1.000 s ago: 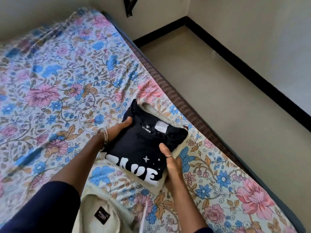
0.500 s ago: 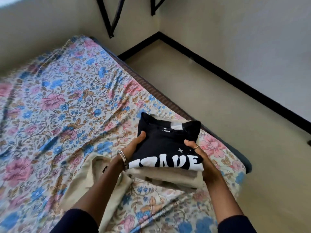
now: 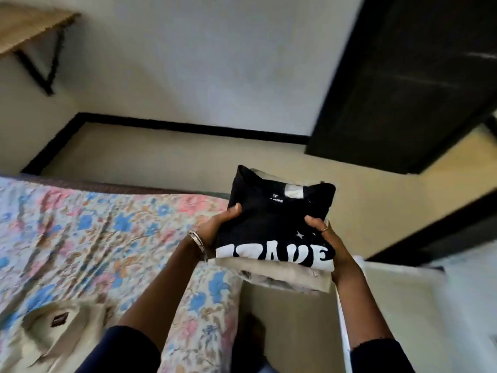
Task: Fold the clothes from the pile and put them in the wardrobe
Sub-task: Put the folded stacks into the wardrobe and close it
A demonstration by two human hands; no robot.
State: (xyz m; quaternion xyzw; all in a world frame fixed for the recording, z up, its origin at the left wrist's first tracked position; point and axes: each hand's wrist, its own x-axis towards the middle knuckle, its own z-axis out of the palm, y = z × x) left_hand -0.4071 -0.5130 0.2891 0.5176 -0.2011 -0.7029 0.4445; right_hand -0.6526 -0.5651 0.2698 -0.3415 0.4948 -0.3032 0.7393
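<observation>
A folded black T-shirt (image 3: 271,219) with white lettering lies on top of a folded beige garment (image 3: 282,275). I carry this small stack in the air past the edge of the bed (image 3: 80,238). My left hand (image 3: 217,227) grips its left side, thumb on top. My right hand (image 3: 328,240) grips the right side, thumb on the black shirt. An unfolded cream garment (image 3: 53,332) with a dark label lies on the bed at the lower left.
A floral sheet covers the bed. A tall dark panel (image 3: 403,84) stands at the upper right. A wooden wall shelf (image 3: 29,25) on black brackets is at the upper left. A white surface (image 3: 403,305) sits at the lower right. Beige floor lies ahead.
Both hands lifted the stack off the bed and carried it out past the bed's edge. The view swung right, bringing the dark panel into sight.
</observation>
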